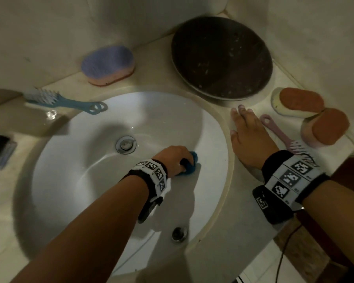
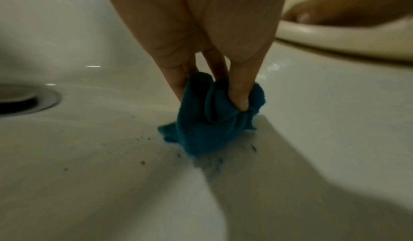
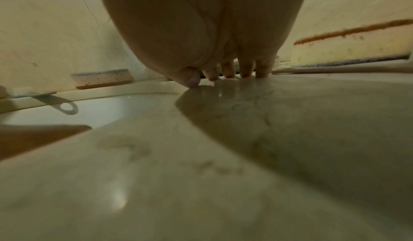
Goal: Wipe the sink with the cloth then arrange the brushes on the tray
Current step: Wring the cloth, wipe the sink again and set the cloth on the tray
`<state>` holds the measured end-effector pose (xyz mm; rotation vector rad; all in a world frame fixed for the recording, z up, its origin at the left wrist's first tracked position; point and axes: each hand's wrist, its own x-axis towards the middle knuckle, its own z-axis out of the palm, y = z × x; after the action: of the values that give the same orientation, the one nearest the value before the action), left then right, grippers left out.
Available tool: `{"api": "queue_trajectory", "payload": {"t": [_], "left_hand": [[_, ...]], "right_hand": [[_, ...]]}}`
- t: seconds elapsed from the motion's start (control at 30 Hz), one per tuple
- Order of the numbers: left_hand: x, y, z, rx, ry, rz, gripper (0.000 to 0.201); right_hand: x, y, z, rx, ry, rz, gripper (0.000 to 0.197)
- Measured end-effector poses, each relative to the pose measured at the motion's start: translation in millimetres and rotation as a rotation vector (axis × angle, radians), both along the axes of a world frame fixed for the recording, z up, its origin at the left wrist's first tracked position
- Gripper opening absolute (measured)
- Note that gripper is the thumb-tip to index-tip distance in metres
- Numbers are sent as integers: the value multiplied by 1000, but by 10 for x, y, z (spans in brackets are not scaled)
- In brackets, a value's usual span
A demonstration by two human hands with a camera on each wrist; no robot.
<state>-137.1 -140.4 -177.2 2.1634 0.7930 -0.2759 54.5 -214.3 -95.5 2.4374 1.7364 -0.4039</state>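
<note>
Sink (image 1: 155, 119): glossy white ceramic, smooth, showing highlights; dark specks lie on the glaze near the cloth (image 2: 210, 121). Cloth: teal, soft napped fabric, matt, bunched in folds. Drain (image 1: 126, 144): shiny polished metal ring and plug. Overflow hole (image 1: 179, 233) at the near wall: metal-rimmed, glossy. Countertop (image 3: 245, 156): beige polished stone look, smooth and reflective, faintly veined. Tray (image 1: 222, 58) at far right: dark, round, matt, speckled surface. Blue brush (image 1: 55, 100) at left: smooth plastic handle, stiff bristles. Pink brush (image 1: 278, 133) at right: smooth plastic. Sponge pads (image 1: 300, 102): porous foam with rough orange scouring faces.
</note>
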Motion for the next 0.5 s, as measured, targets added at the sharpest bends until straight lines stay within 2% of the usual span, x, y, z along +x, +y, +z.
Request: {"api": "queue_trajectory", "payload": {"t": [0.07, 0.13, 0.2, 0.27, 0.37, 0.5], "left_hand": [[-105, 127, 47, 58, -74, 176, 32], [-232, 288, 69, 129, -143, 426, 31], [-330, 439, 34, 170, -136, 597, 34], [-354, 541, -48, 185, -64, 637, 42], [-278, 583, -158, 132, -6, 568, 57], [-131, 511, -208, 112, -55, 543, 64]], "right_hand": [[-1, -3, 2, -3, -6, -6, 60], [-1, -6, -1, -4, -5, -7, 60], [4, -8, -10, -3, -7, -3, 60], [16, -12, -28, 7, -25, 6, 59], [41, -15, -54, 13, -44, 23, 59], [62, -19, -69, 1, -52, 32, 60]]}}
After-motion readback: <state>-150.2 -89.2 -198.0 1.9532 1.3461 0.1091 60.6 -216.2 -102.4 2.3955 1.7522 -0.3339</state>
